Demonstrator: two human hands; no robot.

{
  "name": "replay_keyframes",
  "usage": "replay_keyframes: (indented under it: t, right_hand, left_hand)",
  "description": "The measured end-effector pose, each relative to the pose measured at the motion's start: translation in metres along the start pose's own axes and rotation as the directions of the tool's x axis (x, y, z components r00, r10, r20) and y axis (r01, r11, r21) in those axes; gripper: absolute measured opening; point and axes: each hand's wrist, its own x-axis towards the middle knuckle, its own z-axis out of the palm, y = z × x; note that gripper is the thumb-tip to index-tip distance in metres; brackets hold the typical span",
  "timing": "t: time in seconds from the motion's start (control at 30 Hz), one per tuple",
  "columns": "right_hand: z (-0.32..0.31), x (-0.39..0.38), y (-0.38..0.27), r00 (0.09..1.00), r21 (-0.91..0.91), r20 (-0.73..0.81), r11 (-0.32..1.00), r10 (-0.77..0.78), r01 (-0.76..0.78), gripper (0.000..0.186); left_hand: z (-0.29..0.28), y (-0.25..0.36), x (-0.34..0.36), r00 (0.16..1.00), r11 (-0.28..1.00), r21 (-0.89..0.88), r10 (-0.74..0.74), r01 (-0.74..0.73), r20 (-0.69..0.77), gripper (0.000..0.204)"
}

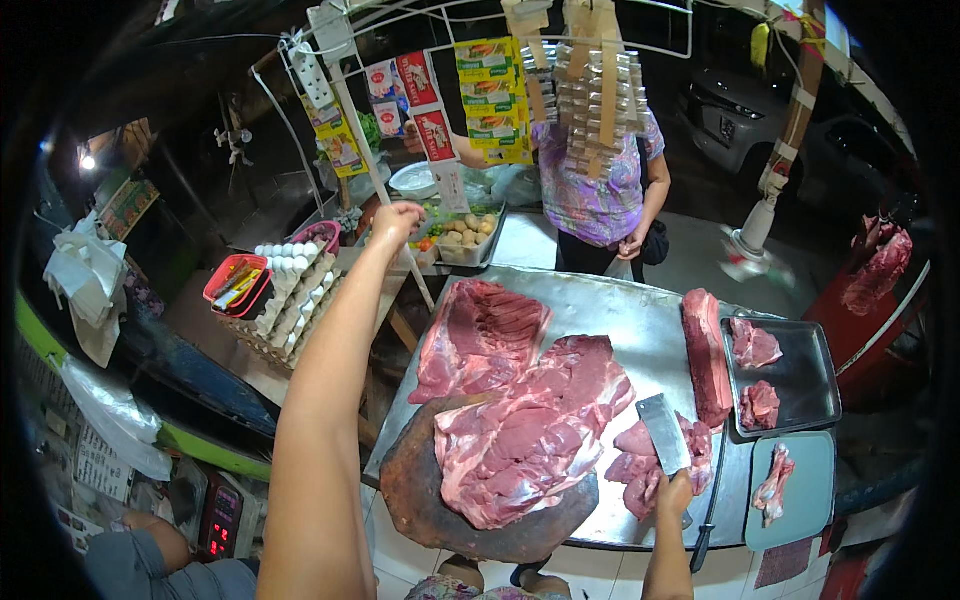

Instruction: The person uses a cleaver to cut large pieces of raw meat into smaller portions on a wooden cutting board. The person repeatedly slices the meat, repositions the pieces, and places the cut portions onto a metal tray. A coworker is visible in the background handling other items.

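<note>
My right hand (pixel 675 492) grips a cleaver (pixel 662 432) by its handle. The wide blade lies over smaller pieces of raw meat (pixel 632 468) on the metal table. My left arm reaches far forward, and my left hand (pixel 397 224) is raised beside a slanting white post (pixel 412 268), fingers curled. What they hold, if anything, is hidden. A large slab of raw meat (pixel 530 430) rests on the round wooden chopping block (pixel 410 500). Behind it lies another big cut (pixel 482 335), partly sliced. A long strip of meat (pixel 706 355) is right of these.
A metal tray (pixel 810 400) with meat pieces and a blue-green tray (pixel 815 490) with a bone stand at right. A sharpening steel (pixel 708 520) lies near the front edge. Egg trays (pixel 300 305) and vegetables (pixel 465 235) are at left. A person (pixel 595 190) stands opposite, behind hanging sachets (pixel 492 95).
</note>
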Motion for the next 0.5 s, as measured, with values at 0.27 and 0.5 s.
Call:
replay_keyframes:
  t: [0.27,0.5]
  right_hand:
    - [-0.039,0.02,-0.099,0.974,-0.208,0.049,0.951,-0.223,0.228,0.03]
    - [-0.075,0.031,-0.435,0.471,0.488,-0.078,0.378,-0.879,0.786,0.039]
  left_hand:
    - [0.0,0.001,0.105,0.891,0.948,0.286,0.246,-0.139,-0.382,0.034]
    - [-0.062,0.034,0.171,0.893,0.828,-0.377,0.291,-0.415,-0.344,0.039]
